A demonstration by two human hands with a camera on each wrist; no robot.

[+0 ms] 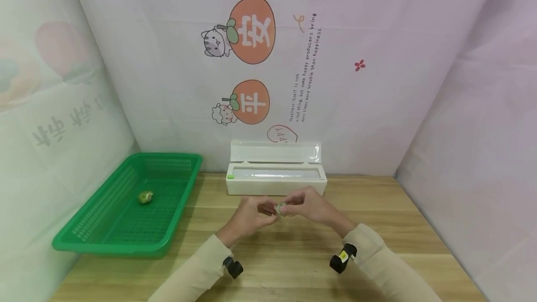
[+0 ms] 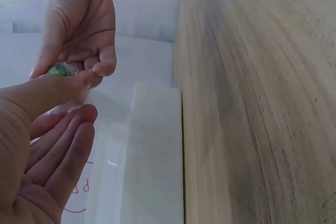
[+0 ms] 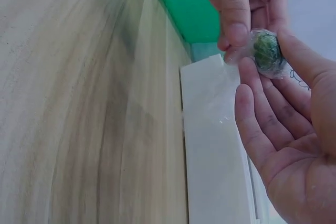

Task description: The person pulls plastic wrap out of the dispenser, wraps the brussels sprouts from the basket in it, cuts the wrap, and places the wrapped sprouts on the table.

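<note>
Between both hands, raised over the table just in front of a white box, is a small green ball wrapped in clear plastic film (image 3: 266, 51). My right hand (image 1: 310, 206) pinches it between thumb and fingertips, the other fingers stretched out in the right wrist view. On its other side, my left hand (image 1: 251, 216) pinches the loose film with thumb and fingertips. The white cling film box (image 1: 274, 187) stands behind the hands, its clear lid (image 1: 274, 152) raised. What lies inside the film shows only as dark green and round.
To the left a green plastic basket (image 1: 176, 225) with slotted walls holds one small yellow-green wrapped lump (image 1: 145, 197). The wooden table (image 1: 369, 246) ends against printed white cloth (image 1: 356, 120) at the back and sides. A black camera sits on each wrist.
</note>
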